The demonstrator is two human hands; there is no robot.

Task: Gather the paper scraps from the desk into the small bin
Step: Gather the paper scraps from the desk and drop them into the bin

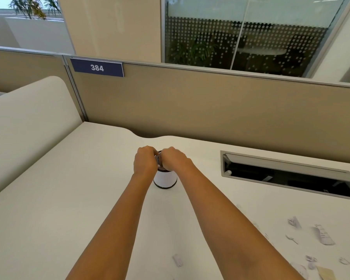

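Cubicle desk [69, 188] strewn with paper scraps [322, 235]; both hands' grip clamped on small bin [165, 179].

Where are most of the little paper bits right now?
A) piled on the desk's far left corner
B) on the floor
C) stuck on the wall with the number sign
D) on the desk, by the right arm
D: the scraps lie scattered on the desk to the right of the right arm, while both the left hand and right hand are up at the top of the bin.
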